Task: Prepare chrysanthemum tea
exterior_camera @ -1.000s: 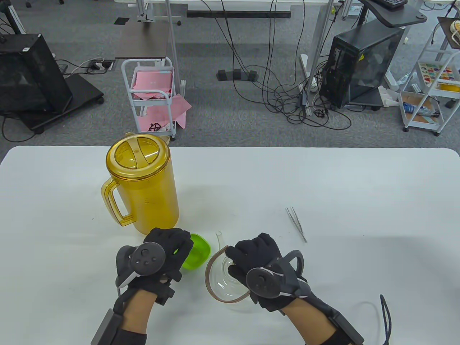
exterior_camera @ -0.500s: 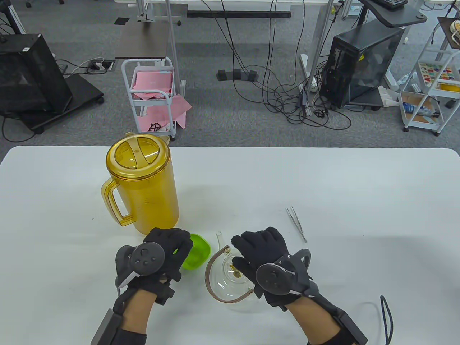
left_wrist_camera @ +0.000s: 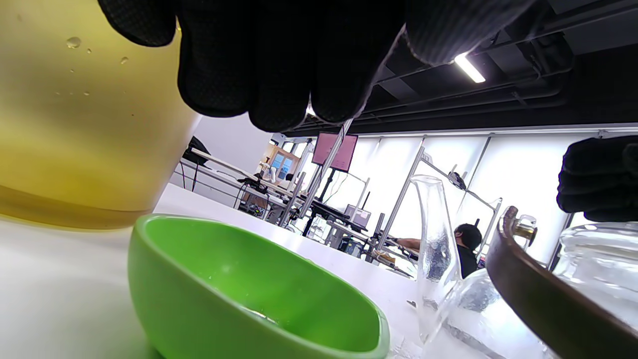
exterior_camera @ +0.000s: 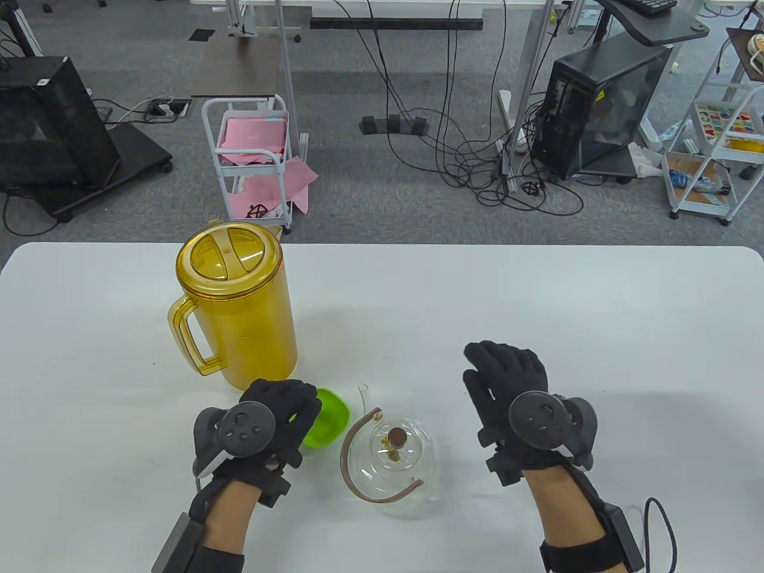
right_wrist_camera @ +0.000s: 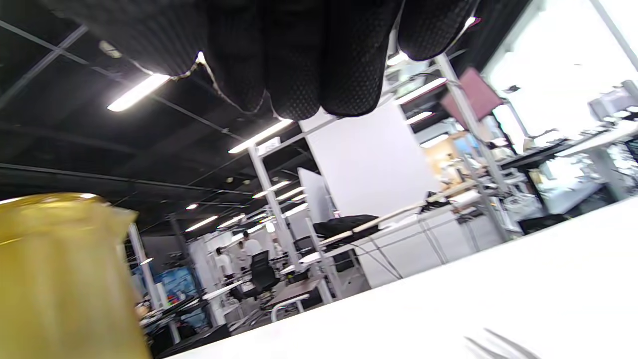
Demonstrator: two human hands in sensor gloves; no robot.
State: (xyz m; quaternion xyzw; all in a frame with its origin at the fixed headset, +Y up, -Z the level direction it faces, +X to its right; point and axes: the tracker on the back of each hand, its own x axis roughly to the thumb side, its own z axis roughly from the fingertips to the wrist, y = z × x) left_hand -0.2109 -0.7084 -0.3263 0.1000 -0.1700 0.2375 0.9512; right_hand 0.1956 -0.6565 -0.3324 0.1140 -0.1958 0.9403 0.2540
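A glass teapot [exterior_camera: 412, 471] with a brown handle [exterior_camera: 356, 477] stands at the table's front centre. Its glass lid with a cork knob [exterior_camera: 396, 437] is on, and yellow flowers show inside. Left of it sits an empty green bowl [exterior_camera: 328, 418]. My left hand [exterior_camera: 298, 412] hovers at the bowl's left rim with loosely curled fingers [left_wrist_camera: 279, 60] that hold nothing. My right hand [exterior_camera: 501, 364] is flat and open to the right of the teapot. It covers the tweezers in the table view; the right wrist view shows the tweezers [right_wrist_camera: 503, 344] on the table below its fingers [right_wrist_camera: 299, 55].
A tall yellow lidded pitcher [exterior_camera: 236, 304] holding liquid stands just behind the bowl and my left hand. The white table [exterior_camera: 597, 298] stretches to the right and the back. A cable loop [exterior_camera: 662, 531] lies near my right forearm.
My right hand has let go of the teapot's lid, which now sits on the pot, and has moved right and away over the tweezers. My left hand has not moved.
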